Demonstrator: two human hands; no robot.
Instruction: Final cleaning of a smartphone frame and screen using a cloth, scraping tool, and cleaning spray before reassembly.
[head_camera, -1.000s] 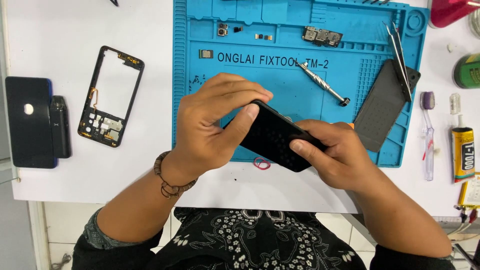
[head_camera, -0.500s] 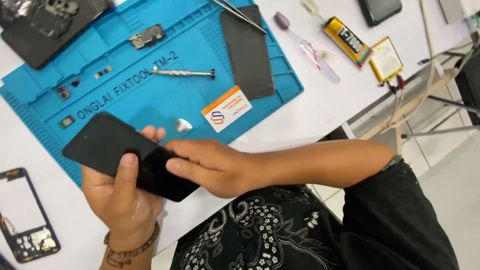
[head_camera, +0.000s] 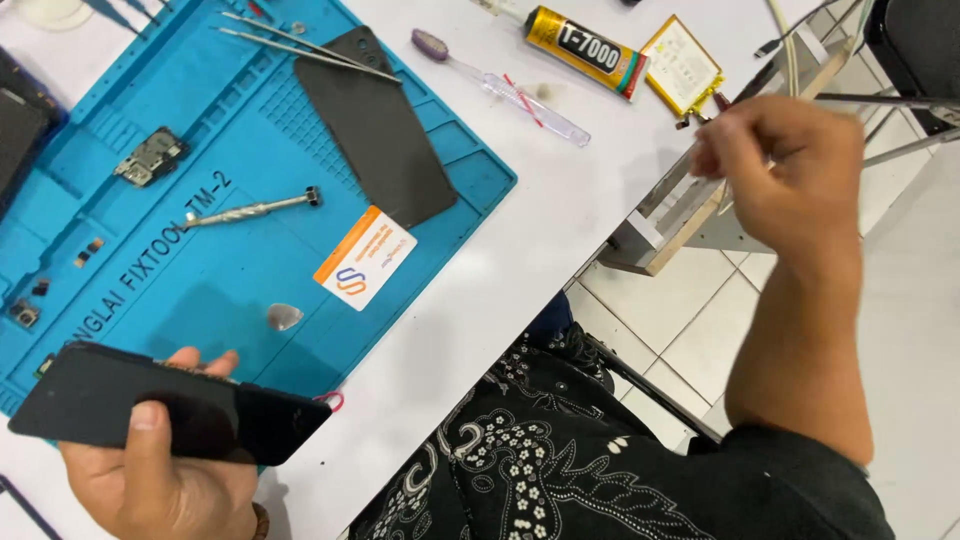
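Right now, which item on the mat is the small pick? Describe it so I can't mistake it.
Start at the big blue silicone work mat on the white table. Near its front edge, beside the orange-and-white card, lies the small grey teardrop-shaped pick. It is the only rounded, flat, coin-sized piece there; the nearby silver screwdriver is long and thin.

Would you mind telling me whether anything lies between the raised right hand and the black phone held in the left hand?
Nothing visible does. The right hand is raised off the table's right edge, and the left hand holds the black phone at the near edge of the blue mat. Between them are only bare white table and the person's patterned shirt.
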